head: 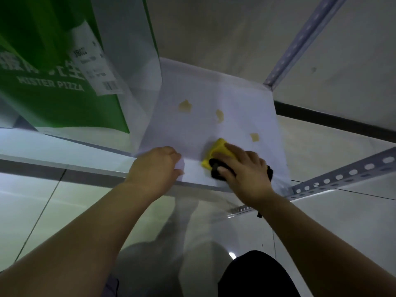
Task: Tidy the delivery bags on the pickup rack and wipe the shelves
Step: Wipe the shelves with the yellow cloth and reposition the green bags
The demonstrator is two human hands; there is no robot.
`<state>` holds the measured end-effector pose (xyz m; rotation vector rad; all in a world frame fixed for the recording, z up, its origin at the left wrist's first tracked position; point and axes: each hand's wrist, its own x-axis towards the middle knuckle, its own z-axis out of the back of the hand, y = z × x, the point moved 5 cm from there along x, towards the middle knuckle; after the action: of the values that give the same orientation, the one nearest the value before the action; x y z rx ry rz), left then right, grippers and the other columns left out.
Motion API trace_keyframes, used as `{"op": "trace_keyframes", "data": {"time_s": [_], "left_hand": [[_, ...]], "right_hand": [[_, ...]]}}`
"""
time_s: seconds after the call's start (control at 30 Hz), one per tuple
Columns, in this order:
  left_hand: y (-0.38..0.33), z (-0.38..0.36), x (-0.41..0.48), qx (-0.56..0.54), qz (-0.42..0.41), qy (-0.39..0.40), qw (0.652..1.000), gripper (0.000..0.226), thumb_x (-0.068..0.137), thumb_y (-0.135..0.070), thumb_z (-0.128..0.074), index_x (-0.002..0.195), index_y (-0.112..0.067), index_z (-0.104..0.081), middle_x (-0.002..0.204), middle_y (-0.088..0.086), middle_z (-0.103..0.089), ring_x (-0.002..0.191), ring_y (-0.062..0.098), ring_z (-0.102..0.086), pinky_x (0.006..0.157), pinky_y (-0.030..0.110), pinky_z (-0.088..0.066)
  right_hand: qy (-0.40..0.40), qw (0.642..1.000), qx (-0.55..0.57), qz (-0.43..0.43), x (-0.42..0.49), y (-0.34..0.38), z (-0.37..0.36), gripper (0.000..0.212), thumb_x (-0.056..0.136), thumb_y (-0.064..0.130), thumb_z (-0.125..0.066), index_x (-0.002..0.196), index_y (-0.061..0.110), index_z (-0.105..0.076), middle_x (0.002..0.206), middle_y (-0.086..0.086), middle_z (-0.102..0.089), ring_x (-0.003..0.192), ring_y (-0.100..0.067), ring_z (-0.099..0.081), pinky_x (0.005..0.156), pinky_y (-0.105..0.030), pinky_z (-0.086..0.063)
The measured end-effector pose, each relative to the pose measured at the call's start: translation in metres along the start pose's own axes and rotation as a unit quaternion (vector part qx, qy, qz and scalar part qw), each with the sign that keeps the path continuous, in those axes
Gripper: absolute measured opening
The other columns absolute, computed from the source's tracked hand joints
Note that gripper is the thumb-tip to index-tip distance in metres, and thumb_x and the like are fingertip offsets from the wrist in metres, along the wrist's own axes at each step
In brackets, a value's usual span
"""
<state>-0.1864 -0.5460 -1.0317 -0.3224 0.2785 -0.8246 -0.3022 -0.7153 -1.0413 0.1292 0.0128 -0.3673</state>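
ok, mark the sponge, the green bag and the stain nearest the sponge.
sponge (218,150), head view, yellow top face
green bag (53,99), head view, printed front
stain (254,137), head view, its middle

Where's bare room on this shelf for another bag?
Free: the white shelf between the green paper pizza bag and the yellowish stains, and behind them. Crowded: the front edge, with left hand and right hand gripping the yellow sponge.
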Motion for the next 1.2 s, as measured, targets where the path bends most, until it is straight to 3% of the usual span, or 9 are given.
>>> {"op": "trace_keyframes", "data": {"time_s": [0.27, 0.47, 0.57, 0.7, 0.8, 0.9, 1.07, 1.13, 1.2], "left_hand": [[0.0, 0.004, 0.002, 0.019, -0.038, -0.041, 0.998, 0.032, 0.09, -0.04, -0.052, 0.113, -0.021, -0.064, 0.127, -0.004, -0.054, 0.113, 0.019, -0.052, 0.085, 0.029, -0.042], [0.002, 0.003, 0.003, 0.022, -0.04, -0.041, 0.998, 0.03, 0.089, -0.037, -0.056, 0.108, -0.017, -0.068, 0.12, 0.002, -0.059, 0.107, 0.024, -0.056, 0.082, 0.032, -0.046], [0.004, 0.001, 0.005, 0.018, -0.04, -0.031, 0.999, 0.031, 0.09, -0.036, -0.053, 0.112, -0.018, -0.067, 0.124, 0.0, -0.057, 0.11, 0.023, -0.054, 0.085, 0.031, -0.045], [0.007, -0.006, 0.0, 0.001, -0.044, -0.05, 0.998, 0.026, 0.09, -0.025, -0.057, 0.111, -0.015, -0.068, 0.134, 0.004, -0.055, 0.118, 0.026, -0.054, 0.093, 0.034, -0.045], [0.01, -0.01, -0.002, -0.008, -0.063, -0.095, 0.993, 0.012, 0.074, -0.011, -0.076, 0.086, -0.012, -0.075, 0.11, 0.01, -0.069, 0.091, 0.028, -0.069, 0.07, 0.04, -0.057], [0.009, -0.011, -0.001, 0.002, -0.078, -0.102, 0.992, 0.007, 0.07, -0.016, -0.068, 0.074, -0.015, -0.074, 0.093, 0.006, -0.073, 0.073, 0.022, -0.071, 0.051, 0.034, -0.058], [0.008, -0.019, 0.002, 0.041, -0.101, -0.081, 0.991, 0.024, 0.053, -0.001, -0.078, 0.075, -0.009, -0.074, 0.089, 0.012, -0.073, 0.07, 0.024, -0.071, 0.05, 0.032, -0.056], [0.012, -0.02, 0.001, 0.052, -0.081, -0.086, 0.992, 0.043, 0.041, 0.002, -0.088, 0.08, -0.009, -0.075, 0.093, 0.011, -0.073, 0.078, 0.025, -0.072, 0.055, 0.032, -0.056], [0.012, -0.02, -0.002, 0.035, -0.079, -0.05, 0.995, 0.049, 0.058, 0.001, -0.083, 0.104, -0.008, -0.071, 0.118, 0.013, -0.065, 0.105, 0.027, -0.065, 0.079, 0.035, -0.054]], "right_hand": [[-0.075, 0.925, 0.06, -0.368, 0.078, -0.066, 0.007, 0.038, 0.098, 0.042, -0.025, 0.128, 0.024, -0.039, 0.14, -0.013, -0.03, 0.115, -0.038, -0.032, 0.097, -0.05, -0.022], [-0.036, 0.998, -0.021, -0.041, 0.039, -0.001, -0.006, 0.052, 0.091, 0.057, -0.023, 0.138, 0.039, -0.033, 0.151, 0.005, -0.025, 0.119, -0.032, -0.031, 0.092, -0.04, -0.024], [-0.044, 0.998, -0.009, -0.052, 0.027, -0.017, -0.001, 0.057, 0.087, 0.062, -0.018, 0.137, 0.042, -0.034, 0.15, 0.006, -0.027, 0.119, -0.031, -0.033, 0.094, -0.041, -0.026], [-0.075, 0.97, 0.03, -0.23, 0.076, -0.04, 0.002, 0.036, 0.096, 0.049, -0.03, 0.128, 0.036, -0.04, 0.145, -0.004, -0.028, 0.115, -0.037, -0.032, 0.097, -0.048, -0.023], [-0.057, 0.95, 0.065, -0.301, 0.124, -0.039, 0.002, 0.038, 0.098, 0.047, -0.023, 0.128, 0.031, -0.04, 0.145, -0.008, -0.026, 0.116, -0.038, -0.031, 0.099, -0.051, -0.021], [-0.031, 0.97, 0.03, -0.237, 0.148, -0.016, 0.002, 0.042, 0.098, 0.047, -0.023, 0.132, 0.028, -0.038, 0.145, -0.006, -0.027, 0.115, -0.036, -0.032, 0.096, -0.047, -0.022], [-0.044, 0.999, -0.004, 0.011, 0.087, 0.024, -0.006, 0.044, 0.095, 0.052, -0.027, 0.135, 0.041, -0.038, 0.151, 0.006, -0.028, 0.119, -0.032, -0.032, 0.096, -0.041, -0.022], [-0.059, 0.997, 0.011, 0.051, 0.056, 0.023, -0.006, 0.048, 0.091, 0.056, -0.021, 0.133, 0.045, -0.04, 0.149, 0.008, -0.033, 0.116, -0.029, -0.034, 0.095, -0.038, -0.022], [-0.06, 0.997, 0.007, 0.053, 0.051, 0.014, -0.004, 0.047, 0.091, 0.057, -0.021, 0.132, 0.047, -0.039, 0.148, 0.01, -0.034, 0.116, -0.028, -0.035, 0.095, -0.039, -0.024]]}}
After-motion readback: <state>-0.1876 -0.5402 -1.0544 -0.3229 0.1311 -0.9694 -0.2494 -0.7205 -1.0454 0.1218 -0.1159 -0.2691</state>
